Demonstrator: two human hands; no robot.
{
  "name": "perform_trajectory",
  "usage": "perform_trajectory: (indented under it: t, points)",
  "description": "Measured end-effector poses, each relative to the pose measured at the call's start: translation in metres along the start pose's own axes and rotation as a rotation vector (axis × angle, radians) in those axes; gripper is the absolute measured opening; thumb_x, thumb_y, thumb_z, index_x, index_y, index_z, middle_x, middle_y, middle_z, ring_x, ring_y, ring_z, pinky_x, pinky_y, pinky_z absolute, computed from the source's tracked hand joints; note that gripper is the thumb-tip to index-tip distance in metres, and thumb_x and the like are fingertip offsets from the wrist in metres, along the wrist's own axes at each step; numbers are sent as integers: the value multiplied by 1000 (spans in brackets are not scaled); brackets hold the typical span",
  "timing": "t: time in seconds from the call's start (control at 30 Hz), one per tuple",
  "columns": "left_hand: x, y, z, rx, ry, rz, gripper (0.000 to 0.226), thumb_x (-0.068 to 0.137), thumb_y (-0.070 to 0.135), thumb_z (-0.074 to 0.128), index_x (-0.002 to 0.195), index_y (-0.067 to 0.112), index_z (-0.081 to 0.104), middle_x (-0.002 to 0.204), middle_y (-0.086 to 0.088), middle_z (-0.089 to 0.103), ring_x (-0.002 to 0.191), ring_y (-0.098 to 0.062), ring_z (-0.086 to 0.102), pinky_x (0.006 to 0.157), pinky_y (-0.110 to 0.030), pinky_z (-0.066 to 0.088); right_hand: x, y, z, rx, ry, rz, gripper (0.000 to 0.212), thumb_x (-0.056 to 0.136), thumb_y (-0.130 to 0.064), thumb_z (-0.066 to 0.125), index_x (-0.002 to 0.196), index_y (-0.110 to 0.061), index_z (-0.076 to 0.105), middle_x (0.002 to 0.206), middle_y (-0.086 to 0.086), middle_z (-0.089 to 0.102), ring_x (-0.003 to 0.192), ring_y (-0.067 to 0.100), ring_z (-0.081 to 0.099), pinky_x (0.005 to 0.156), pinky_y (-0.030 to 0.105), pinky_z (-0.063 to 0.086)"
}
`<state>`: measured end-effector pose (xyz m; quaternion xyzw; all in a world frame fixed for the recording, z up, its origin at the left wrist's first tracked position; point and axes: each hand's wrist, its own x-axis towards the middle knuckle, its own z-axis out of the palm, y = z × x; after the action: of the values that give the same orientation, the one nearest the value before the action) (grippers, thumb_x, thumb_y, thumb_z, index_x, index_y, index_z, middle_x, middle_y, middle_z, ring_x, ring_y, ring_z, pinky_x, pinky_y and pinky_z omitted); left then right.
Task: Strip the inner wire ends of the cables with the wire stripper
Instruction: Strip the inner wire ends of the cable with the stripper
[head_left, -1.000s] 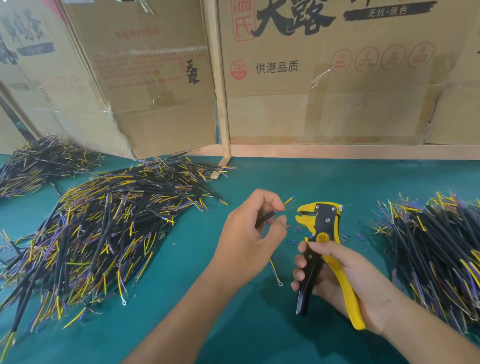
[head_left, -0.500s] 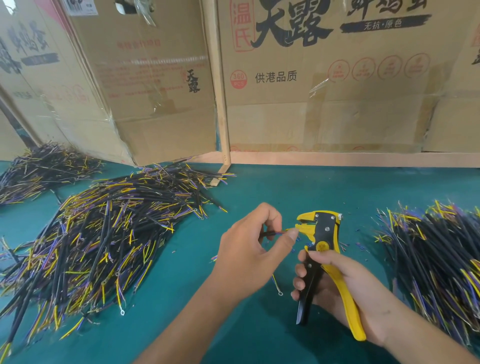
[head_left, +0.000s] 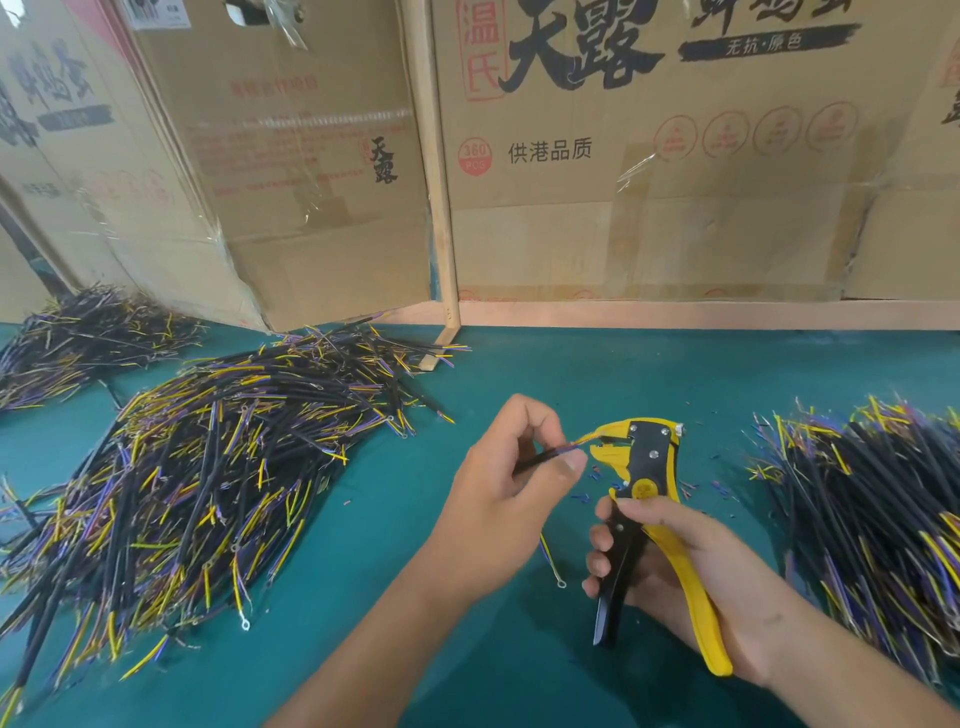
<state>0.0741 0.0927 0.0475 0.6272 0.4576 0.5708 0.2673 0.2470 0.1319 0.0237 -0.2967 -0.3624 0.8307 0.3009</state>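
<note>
Your left hand (head_left: 498, 483) pinches one black-sheathed cable (head_left: 540, 457), its coloured inner ends just inside the head of the yellow-and-black wire stripper (head_left: 641, 467). Your right hand (head_left: 675, 566) grips the stripper's handles, not yet squeezed together. Left of the stripper lies a big heap of cables (head_left: 197, 478); right of it another pile (head_left: 878, 509). Which pile is finished I cannot tell.

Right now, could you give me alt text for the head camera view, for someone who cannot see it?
A person's left hand pinches a black cable, feeding its coloured wire ends into the head of a yellow wire stripper gripped by the right hand. Cable piles lie on the green table, cardboard boxes behind.
</note>
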Motion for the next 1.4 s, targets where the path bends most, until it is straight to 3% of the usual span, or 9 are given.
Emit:
perform_trajectory:
  t: [0.07, 0.13, 0.23, 0.47, 0.67, 0.8, 1.07, 1.23, 1.4]
  points:
    - [1, 0, -2, -51, -21, 1, 14, 96, 24, 49, 87, 13, 49, 80, 3, 47, 66, -7, 39, 65, -12, 34, 0, 0, 0, 3, 10, 4, 24, 80, -17, 63, 97, -1, 59, 79, 18, 51, 65, 32, 52, 67, 48, 53]
    - [3, 1, -2, -80, -12, -8, 15, 99, 19, 45, 89, 10, 52, 80, 6, 49, 65, 0, 42, 65, -8, 36, 0, -1, 1, 6, 22, 8, 23, 81, -16, 61, 98, -1, 58, 79, 18, 51, 64, 32, 51, 66, 48, 54]
    - [3, 0, -1, -85, 3, -6, 13, 97, 28, 51, 95, 19, 60, 78, 17, 51, 74, -2, 46, 71, -10, 37, 0, -1, 2, 3, 32, 8, 21, 83, -16, 60, 98, -1, 58, 78, 18, 51, 63, 32, 51, 65, 46, 54]
    - [3, -2, -1, -57, -10, -2, 26, 105, 21, 43, 98, 13, 67, 81, 8, 60, 69, 3, 51, 69, -7, 37, 0, -2, 4, 11, 44, 15, 20, 83, -15, 60, 96, -1, 57, 76, 17, 50, 62, 31, 51, 64, 46, 52]
    - [3, 0, -3, -100, -44, 19, 13, 106, 7, 43, 112, 5, 54, 85, -2, 63, 69, 4, 53, 68, -7, 38, 1, 0, 4, 12, 46, 30, 22, 81, -17, 62, 96, -1, 59, 77, 17, 51, 63, 32, 51, 65, 47, 53]
    - [3, 0, -3, -118, -65, 16, 9, 105, 2, 44, 109, 6, 51, 88, -4, 65, 75, -1, 55, 71, -8, 39, 0, 0, 4, 14, 42, 27, 22, 80, -16, 61, 95, 0, 59, 76, 17, 51, 62, 31, 52, 64, 47, 54]
    - [2, 2, -4, -122, -75, -19, 11, 104, 10, 45, 105, 14, 55, 91, 5, 65, 88, -8, 55, 80, -14, 40, 0, 0, 4, 9, 46, 21, 21, 82, -16, 60, 96, -1, 58, 77, 17, 51, 62, 31, 51, 65, 47, 53]
    - [2, 4, 0, -165, -88, -77, 10, 95, 13, 48, 93, 18, 56, 82, 15, 56, 81, -3, 49, 77, -10, 39, 1, 1, 1, 19, 10, 27, 25, 77, -18, 64, 95, -1, 59, 78, 17, 51, 63, 32, 52, 65, 47, 54]
    - [3, 7, 0, -212, -41, -43, 14, 85, 29, 60, 81, 17, 52, 74, 10, 48, 72, -2, 43, 69, -11, 38, 1, 1, -1, 9, -16, 36, 29, 75, -21, 69, 95, -2, 61, 80, 18, 51, 66, 31, 52, 67, 47, 54]
